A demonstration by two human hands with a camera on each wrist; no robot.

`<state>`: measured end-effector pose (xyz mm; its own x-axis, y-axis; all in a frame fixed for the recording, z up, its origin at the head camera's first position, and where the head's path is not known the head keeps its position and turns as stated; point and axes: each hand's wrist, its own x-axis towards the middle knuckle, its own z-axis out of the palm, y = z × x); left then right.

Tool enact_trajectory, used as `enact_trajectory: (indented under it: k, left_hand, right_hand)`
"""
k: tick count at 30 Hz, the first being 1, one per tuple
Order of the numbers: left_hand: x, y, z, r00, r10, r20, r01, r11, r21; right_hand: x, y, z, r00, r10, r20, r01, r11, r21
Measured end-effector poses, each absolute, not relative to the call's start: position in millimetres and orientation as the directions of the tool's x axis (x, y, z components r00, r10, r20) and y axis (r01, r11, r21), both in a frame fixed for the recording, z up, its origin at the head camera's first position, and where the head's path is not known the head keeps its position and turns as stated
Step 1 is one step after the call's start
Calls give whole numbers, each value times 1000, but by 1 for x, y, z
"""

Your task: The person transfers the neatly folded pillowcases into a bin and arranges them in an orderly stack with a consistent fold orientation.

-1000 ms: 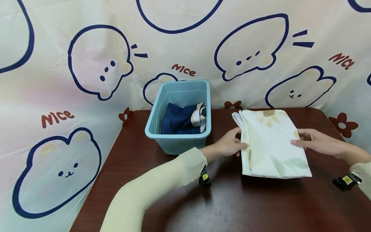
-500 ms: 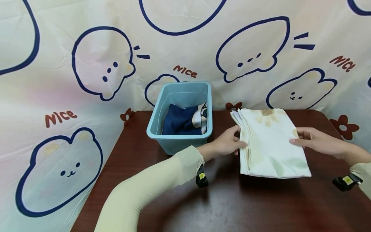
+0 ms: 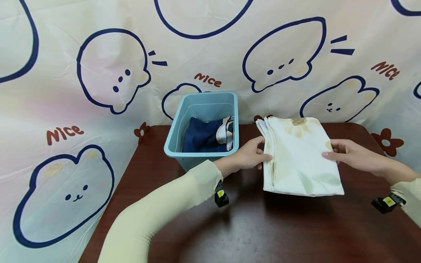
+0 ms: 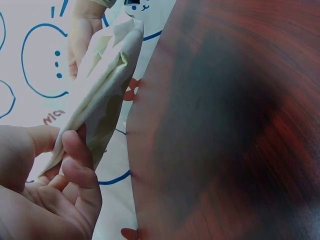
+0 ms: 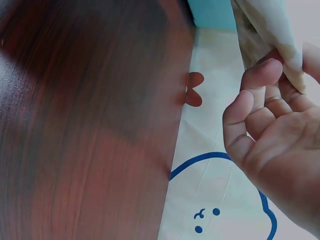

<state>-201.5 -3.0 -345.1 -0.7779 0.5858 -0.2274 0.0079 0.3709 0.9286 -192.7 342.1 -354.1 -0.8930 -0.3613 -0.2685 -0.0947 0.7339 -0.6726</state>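
Note:
A folded white cloth point(image 3: 300, 157) with a pale flower and leaf print hangs between both hands above the table. My left hand point(image 3: 248, 155) pinches its layered left edge, thumb on top. At the opposite edge, my right hand point(image 3: 356, 155) grips the cloth between thumb and fingers. In the left wrist view, the left fingers point(image 4: 75, 172) curl under the stacked folds. The right wrist view has the right fingers point(image 5: 260, 80) curled beneath a corner of the cloth. What kind of cloth item it is, the folding hides.
A light blue plastic bin point(image 3: 200, 155) stands at the back of the dark brown table point(image 3: 243, 226), left of the cloth. Inside lies navy fabric point(image 3: 202, 135) with a cream-patterned piece point(image 3: 225, 133). A printed backdrop point(image 3: 197, 58) rises behind the table.
Both hands have carried the folded cloth slightly left and up, nearer the bin. Their hold on its two edges looks the same. The bin stays put.

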Motion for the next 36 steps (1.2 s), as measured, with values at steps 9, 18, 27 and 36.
enact_trajectory:
  k: [9,18,27,36]
  left_hand:
    - [-200,-10,-338,-786,577,-223,29,394,919]
    - [-202,-13,-323,-786,579,-216,47,405,913]
    - [-207,-23,-307,-768,601,-224,72,428,901]
    - [-208,-37,-296,-772,600,-210,85,425,901]
  right_hand:
    - [-194,332,-348,-902,-367,-228,-125,728,-674]
    - [-194,327,-336,-901,-382,-204,-137,698,-703]
    - [-194,319,-330,-907,-384,-172,-150,678,-720]
    - [-195,309,-324,-914,-378,-146,-167,681,-713]
